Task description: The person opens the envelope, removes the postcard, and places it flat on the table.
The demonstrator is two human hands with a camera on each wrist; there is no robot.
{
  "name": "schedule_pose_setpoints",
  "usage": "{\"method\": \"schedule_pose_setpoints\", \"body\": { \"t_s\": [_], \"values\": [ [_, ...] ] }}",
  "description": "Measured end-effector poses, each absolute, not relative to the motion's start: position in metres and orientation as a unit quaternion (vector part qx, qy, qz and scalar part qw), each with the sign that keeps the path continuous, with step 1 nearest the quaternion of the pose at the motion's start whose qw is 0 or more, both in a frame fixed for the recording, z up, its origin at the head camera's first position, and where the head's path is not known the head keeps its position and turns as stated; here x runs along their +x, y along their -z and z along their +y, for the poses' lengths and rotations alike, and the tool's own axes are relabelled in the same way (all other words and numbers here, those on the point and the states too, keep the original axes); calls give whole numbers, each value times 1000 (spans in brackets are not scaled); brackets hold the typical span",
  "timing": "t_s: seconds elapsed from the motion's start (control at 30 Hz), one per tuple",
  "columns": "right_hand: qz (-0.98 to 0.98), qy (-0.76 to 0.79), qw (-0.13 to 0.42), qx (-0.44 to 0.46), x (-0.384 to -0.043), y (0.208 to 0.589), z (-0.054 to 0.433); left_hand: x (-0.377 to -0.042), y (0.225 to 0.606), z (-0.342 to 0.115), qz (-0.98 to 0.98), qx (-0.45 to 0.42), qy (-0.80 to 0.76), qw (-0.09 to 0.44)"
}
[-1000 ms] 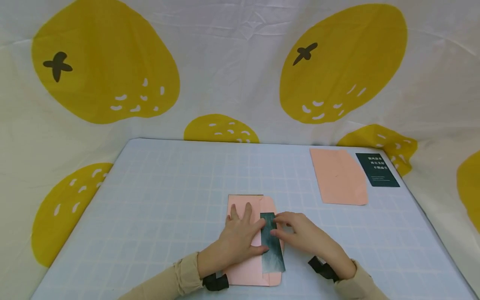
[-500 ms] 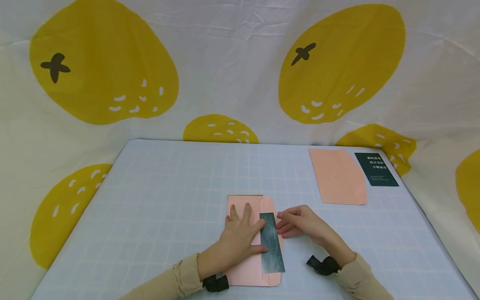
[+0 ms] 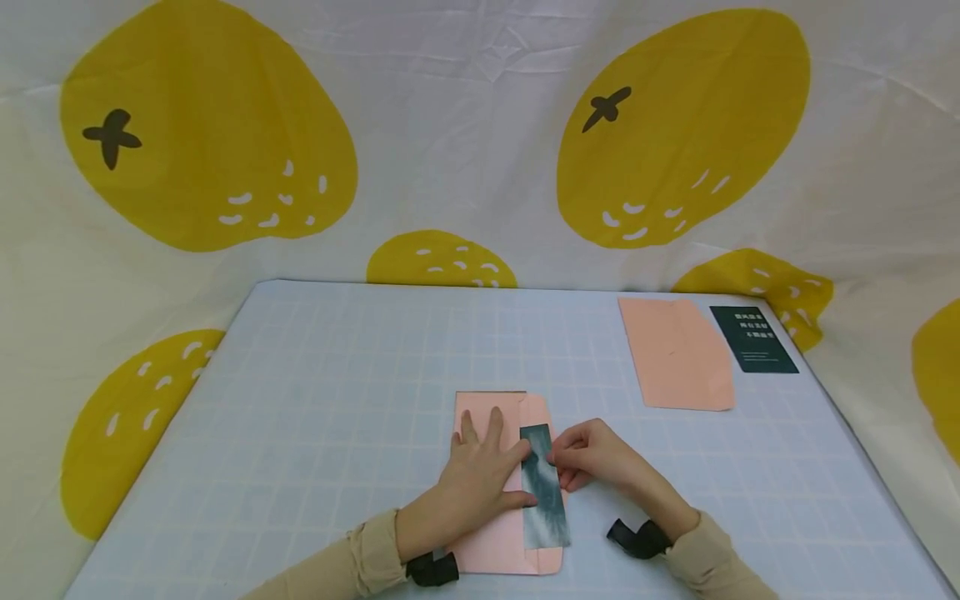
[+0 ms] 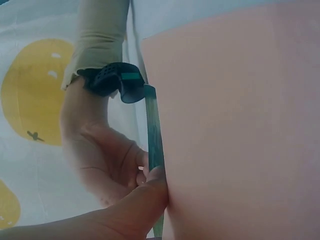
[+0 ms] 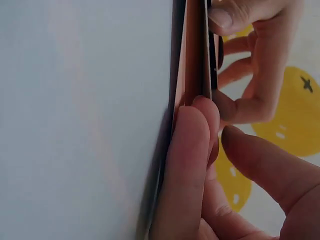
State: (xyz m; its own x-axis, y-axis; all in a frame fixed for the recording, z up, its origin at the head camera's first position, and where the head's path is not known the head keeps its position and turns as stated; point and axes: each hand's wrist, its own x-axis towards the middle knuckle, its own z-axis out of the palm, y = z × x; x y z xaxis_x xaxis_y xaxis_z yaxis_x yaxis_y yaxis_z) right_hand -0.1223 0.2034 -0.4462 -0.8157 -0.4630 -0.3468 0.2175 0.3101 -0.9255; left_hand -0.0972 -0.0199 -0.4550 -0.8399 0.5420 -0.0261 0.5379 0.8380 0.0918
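Observation:
A pink envelope (image 3: 487,546) lies on the tabletop before me, its flap (image 3: 534,408) spread to the right. From its right-hand opening sticks a dark green card (image 3: 546,500), marbled with pale streaks. My left hand (image 3: 476,479) rests on the envelope with fingers spread, its thumb and index fingertips over the card. My right hand (image 3: 596,454) pinches the card's outer right edge. In the right wrist view its fingertips (image 5: 187,127) sit against the layered edges, with the thumb (image 5: 250,155) on the other side. The card's inner part is hidden in the envelope (image 4: 230,125).
A second pink envelope (image 3: 678,358) lies at the back right. Beside it is a dark green card (image 3: 753,342) with white lettering, near the right edge of the gridded table (image 3: 337,358). A white cloth (image 3: 465,125) printed with yellow fruit hangs behind.
My right hand drew slightly off the card's edge, then came back to it with the fingers more curled. The card's sheen has shifted. My left hand has stayed in place.

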Motion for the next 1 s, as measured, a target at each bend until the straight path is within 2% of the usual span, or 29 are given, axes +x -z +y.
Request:
{"method": "schedule_pose_setpoints", "body": {
  "t_s": [0.63, 1.0],
  "values": [
    [805, 504, 287, -124, -122, 444, 203, -96, 455, -22, 958, 285, -36, 11],
    [825, 473, 288, -115, -123, 439, 224, -97, 455, -22, 957, 282, -70, 29]
  ]
}}
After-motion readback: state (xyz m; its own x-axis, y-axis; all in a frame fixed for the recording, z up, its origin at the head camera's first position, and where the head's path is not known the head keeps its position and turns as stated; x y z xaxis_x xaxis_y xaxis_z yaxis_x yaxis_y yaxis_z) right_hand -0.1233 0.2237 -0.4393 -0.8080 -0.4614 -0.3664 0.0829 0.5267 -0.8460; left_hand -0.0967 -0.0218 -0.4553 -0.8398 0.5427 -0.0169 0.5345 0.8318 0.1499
